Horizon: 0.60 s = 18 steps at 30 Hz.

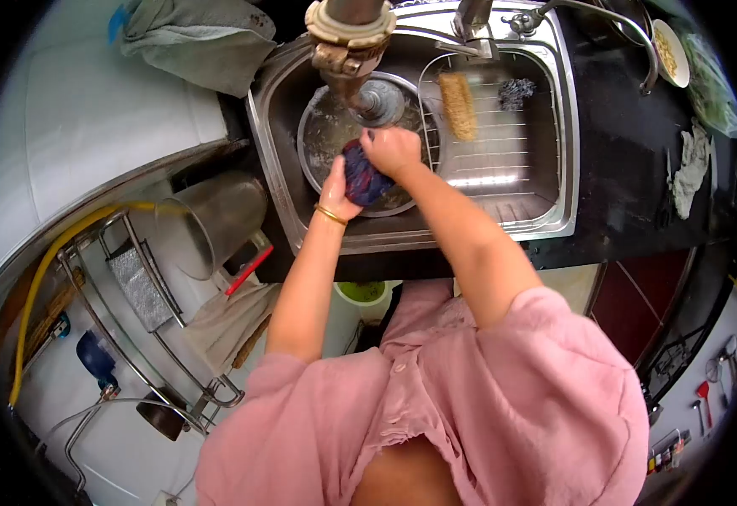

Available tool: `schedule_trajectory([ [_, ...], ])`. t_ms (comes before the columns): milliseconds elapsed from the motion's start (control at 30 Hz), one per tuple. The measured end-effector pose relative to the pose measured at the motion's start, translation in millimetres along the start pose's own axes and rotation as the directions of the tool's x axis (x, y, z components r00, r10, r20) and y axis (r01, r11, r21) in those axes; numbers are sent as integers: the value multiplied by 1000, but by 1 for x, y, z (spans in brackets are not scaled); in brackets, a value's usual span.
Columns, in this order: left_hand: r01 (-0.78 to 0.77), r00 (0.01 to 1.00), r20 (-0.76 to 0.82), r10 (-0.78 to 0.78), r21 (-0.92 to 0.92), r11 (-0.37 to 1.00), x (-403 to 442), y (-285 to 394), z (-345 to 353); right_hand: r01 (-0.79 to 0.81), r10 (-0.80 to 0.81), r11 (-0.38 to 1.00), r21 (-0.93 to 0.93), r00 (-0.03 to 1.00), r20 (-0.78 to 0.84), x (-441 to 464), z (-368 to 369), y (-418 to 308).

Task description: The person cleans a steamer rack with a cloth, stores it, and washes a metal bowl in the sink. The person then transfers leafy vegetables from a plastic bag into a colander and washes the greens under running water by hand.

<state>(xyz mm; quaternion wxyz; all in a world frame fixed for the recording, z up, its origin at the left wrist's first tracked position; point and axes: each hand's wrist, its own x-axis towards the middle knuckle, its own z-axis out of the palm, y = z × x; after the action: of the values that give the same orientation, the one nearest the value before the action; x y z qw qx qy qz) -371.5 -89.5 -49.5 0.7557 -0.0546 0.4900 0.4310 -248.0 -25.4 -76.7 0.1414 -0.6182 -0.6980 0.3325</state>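
My left hand (338, 192), with a gold bangle at its wrist, supports a wadded dark blue and reddish cloth (364, 174) from the left. Fingers closed, my right hand (392, 150) grips the cloth from the upper right. Both hands are over a round metal basin (305, 160) of murky water in the left sink bowl. Just above them, a pipe with a grey nozzle (380, 103) hides part of the basin. The cloth looks wet and bunched up.
The right bowl holds a wire rack (478, 173), a tan loofah-like scrubber (457, 105) and a steel wool pad (516, 94). A tap (474, 34) stands behind. A clear jug (217, 219) and metal rack are at left; a crumpled rag (690, 169) lies on the dark counter.
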Motion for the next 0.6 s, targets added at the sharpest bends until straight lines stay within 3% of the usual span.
schedule_trajectory([
  [100, -30, 981, -192, 26, -22, 999, 0, 1, -5, 5, -8, 999, -51, 998, -63, -3, 23, 3],
  [133, -53, 961, -273, 38, -46, 998, -1, 6, -5, -135, 124, 988, -79, 985, -122, -5, 28, 1],
  [167, 30, 972, -235, -21, 33, 999, -10, 15, -12, -278, 259, 956, -96, 950, -175, -13, 35, -3],
  [200, 36, 941, -339, -11, 68, 997, -8, 18, -21, -287, 267, 953, -98, 947, -178, -21, 40, -3],
  [267, 35, 932, -357, 59, 250, 967, -21, 22, -18, 71, -29, 911, -407, 994, 108, -27, 35, 14],
  [333, 12, 951, -305, 56, 216, 976, -26, 22, -20, -385, 401, 915, -121, 897, 185, -21, 27, 9],
  [367, 29, 944, -329, 29, 171, 985, -33, 22, -7, -321, 317, 944, -77, 947, -60, -30, 17, -9],
  [400, 45, 936, -351, 3, 127, 991, -37, 23, 7, -230, 231, 972, 39, 972, -29, -33, 6, -25],
  [433, 4, 996, -87, 9, 148, 989, -32, 22, -4, -75, 81, 983, 166, 996, -28, -45, -8, -43],
  [467, -44, 985, 171, 19, 145, 988, -22, 21, -23, -45, -5, 947, 319, 988, 153, -55, -38, -64],
  [500, 57, 901, 429, -56, 9, 998, -11, 20, -43, 66, -131, 867, 494, 987, 97, -68, -39, -71],
  [533, 190, 750, 656, -82, -96, 977, -2, 21, -63, 195, -284, 764, 615, 958, 49, -77, -43, -72],
  [567, 99, 883, 467, -46, -89, 991, -4, 23, -78, 188, -358, 669, 719, 929, 90, -77, -46, -72],
  [600, 4, 967, 255, 11, -59, 998, -6, 25, -82, 69, -352, 525, 848, 925, 142, -72, -59, -66],
])
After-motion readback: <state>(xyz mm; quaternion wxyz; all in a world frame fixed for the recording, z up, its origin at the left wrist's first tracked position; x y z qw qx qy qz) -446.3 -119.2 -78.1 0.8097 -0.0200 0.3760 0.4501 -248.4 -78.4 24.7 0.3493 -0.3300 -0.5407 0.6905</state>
